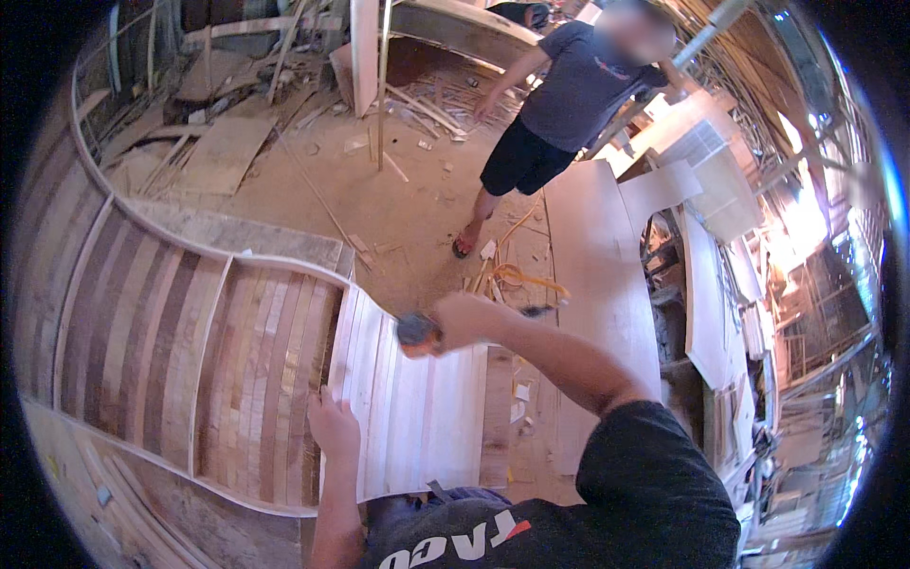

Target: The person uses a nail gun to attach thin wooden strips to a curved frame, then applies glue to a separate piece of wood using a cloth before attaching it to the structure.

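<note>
My right hand (463,321) grips a dark grey and orange tool (417,334), held over the top of a pale slatted wooden section (427,417). My left hand (330,412) has its fingers curled at that section’s left edge, beside a dark gap; what they hold is unclear. To the left, the piece continues as a long curved wooden frame (223,284) with crosspieces and darker mixed-tone slats (152,341).
A person (569,104) in a grey T-shirt and black shorts stands ahead. Large pale sheets (592,247) and stacked boards (720,313) line the right. An orange hose (512,275), offcuts (427,114) and loose panels (218,156) lie on the floor.
</note>
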{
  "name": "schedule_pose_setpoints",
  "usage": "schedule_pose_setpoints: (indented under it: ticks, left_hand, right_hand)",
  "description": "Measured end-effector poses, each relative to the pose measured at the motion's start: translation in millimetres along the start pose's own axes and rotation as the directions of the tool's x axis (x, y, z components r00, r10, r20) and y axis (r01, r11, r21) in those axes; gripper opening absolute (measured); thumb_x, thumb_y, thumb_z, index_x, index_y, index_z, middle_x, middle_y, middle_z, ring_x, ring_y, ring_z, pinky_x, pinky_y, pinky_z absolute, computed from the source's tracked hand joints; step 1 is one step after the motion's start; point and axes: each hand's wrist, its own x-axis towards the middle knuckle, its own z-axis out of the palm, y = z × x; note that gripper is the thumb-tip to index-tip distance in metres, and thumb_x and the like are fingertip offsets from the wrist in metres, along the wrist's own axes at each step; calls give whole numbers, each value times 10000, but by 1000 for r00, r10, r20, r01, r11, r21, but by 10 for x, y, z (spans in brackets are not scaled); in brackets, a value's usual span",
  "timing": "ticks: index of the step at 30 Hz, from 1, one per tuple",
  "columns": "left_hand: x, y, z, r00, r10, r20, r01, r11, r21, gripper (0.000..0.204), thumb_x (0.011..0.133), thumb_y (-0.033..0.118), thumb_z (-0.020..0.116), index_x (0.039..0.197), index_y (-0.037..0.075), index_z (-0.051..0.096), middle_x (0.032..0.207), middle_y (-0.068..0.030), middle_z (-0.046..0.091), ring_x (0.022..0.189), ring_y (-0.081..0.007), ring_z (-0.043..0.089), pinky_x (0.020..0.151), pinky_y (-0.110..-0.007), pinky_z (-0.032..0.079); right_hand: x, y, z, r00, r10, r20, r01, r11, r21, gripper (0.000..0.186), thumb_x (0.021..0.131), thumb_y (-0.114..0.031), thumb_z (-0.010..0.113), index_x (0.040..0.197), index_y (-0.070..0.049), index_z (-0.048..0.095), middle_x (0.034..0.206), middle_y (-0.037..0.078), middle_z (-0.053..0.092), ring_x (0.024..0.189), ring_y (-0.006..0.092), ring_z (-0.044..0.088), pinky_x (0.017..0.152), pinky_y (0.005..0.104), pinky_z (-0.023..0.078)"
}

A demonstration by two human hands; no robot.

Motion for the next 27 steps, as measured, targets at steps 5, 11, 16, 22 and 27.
schedule_pose_setpoints:
  ticks: [5,11,16,22,27]
  left_hand:
    - [-160,-185,-107,997,42,70,-49,992,113,499,873,153,737,1302,-55,590,1266,-283,561,1127,-435,607,955,-505,500]
    - [-372,-133,-590,985,50,164,-95,955,280,395,799,171,801,1122,-22,679,1155,-252,654,1099,-427,639,948,-520,505]
    - [-656,-372,-711,974,-4,226,-45,976,213,390,756,199,844,1064,12,694,1064,-244,691,1050,-424,667,930,-525,509]
    - [-866,-564,-621,979,58,198,-104,966,234,325,754,203,857,982,11,726,963,-234,724,959,-411,708,864,-497,552]
    - [-805,-986,-662,968,53,246,-126,948,291,318,752,240,856,957,21,750,965,-229,735,940,-397,720,829,-491,564]
  right_hand:
    - [-1284,853,929,944,322,66,-324,946,23,458,735,-508,781,1026,-156,793,949,157,763,919,364,739,809,480,586]
    - [-2746,1319,1919,762,624,172,-645,709,285,533,702,-525,838,1053,-127,789,1031,177,768,973,360,736,859,453,585]
    - [-3607,1426,2864,691,702,172,-670,533,516,562,691,-496,860,1053,-76,768,1000,169,772,926,331,748,835,429,590]
    - [-4328,1310,4189,563,786,256,-704,293,647,537,706,-437,863,1058,-45,758,920,130,774,811,248,762,758,393,600]
    - [-4663,1152,4804,493,698,520,-747,33,665,527,709,-440,865,1071,-68,770,942,121,777,831,230,761,763,380,597]
